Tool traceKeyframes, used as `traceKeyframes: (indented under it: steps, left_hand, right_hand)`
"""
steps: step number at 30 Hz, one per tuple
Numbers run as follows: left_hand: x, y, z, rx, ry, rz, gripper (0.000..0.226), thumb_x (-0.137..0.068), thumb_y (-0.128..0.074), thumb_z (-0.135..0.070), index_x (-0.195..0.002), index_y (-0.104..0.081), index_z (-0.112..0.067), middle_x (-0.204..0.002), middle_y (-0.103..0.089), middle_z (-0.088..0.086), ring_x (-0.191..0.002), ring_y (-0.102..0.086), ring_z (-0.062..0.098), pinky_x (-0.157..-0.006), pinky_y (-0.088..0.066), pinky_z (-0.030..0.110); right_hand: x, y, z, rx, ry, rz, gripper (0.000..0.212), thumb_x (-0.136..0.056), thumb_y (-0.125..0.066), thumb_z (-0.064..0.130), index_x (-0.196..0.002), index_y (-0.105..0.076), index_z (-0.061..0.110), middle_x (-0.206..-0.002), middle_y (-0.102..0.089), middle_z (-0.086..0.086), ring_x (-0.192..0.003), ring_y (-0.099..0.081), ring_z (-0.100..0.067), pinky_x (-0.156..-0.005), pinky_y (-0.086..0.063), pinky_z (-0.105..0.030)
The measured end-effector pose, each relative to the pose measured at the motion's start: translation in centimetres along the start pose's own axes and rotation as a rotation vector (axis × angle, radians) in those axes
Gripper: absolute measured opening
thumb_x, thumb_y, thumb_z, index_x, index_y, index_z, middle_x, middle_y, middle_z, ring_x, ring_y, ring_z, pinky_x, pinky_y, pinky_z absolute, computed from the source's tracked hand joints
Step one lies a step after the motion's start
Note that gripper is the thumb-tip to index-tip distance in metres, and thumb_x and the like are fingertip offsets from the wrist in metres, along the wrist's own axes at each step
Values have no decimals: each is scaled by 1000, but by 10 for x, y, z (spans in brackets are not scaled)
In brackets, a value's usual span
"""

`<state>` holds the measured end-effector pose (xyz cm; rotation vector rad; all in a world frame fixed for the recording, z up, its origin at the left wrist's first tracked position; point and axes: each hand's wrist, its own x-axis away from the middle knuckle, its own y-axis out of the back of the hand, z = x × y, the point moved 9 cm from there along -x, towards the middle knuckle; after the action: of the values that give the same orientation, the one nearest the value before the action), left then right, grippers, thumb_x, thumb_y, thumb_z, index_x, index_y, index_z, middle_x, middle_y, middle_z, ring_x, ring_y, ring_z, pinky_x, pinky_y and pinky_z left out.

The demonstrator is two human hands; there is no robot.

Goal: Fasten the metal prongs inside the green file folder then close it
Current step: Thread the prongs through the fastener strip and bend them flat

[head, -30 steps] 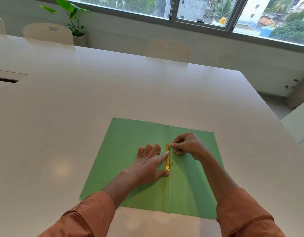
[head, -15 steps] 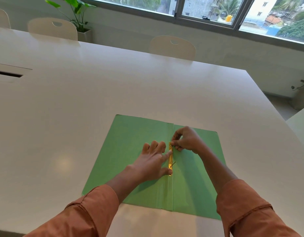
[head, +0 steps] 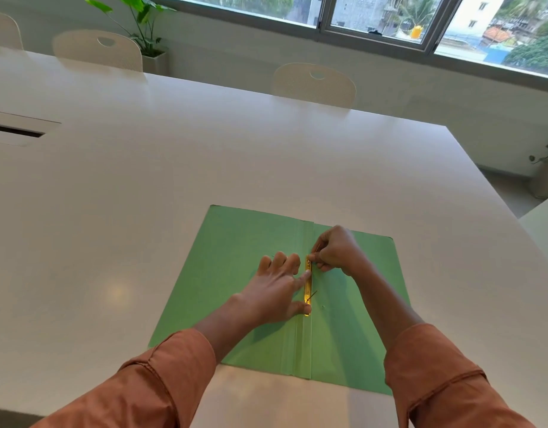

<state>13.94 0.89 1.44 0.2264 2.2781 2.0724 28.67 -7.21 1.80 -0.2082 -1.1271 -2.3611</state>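
The green file folder lies open and flat on the white table. A yellow metal fastener bar runs along its spine fold. My left hand lies flat on the left flap, index finger and thumb pressing the bar. My right hand is curled at the bar's far end, fingertips pinching the upper metal prong. The lower prong sticks up at an angle near my left thumb.
White chairs stand at the table's far edge. A potted plant sits under the window. A slot is cut in the table at the left. Another table's corner shows at the right.
My right hand shifted slightly up along the bar's far end. My left hand keeps pressing the bar. The camera tilted a little downward.
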Motion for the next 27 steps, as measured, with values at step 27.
traceKeyframes:
  steps: [27]
  left_hand:
    - [-3,-7,0,-17,-29,39,89,-92,-46,-74,-161,-29,-22,-125,-36,4,-120,-32,26,-100,-31,46]
  right_hand:
    - [-5,-3,16,150,87,10,14,-79,-87,2,-73,-74,5,-68,-74,-9,-56,-72,-17,-62,-67,-36]
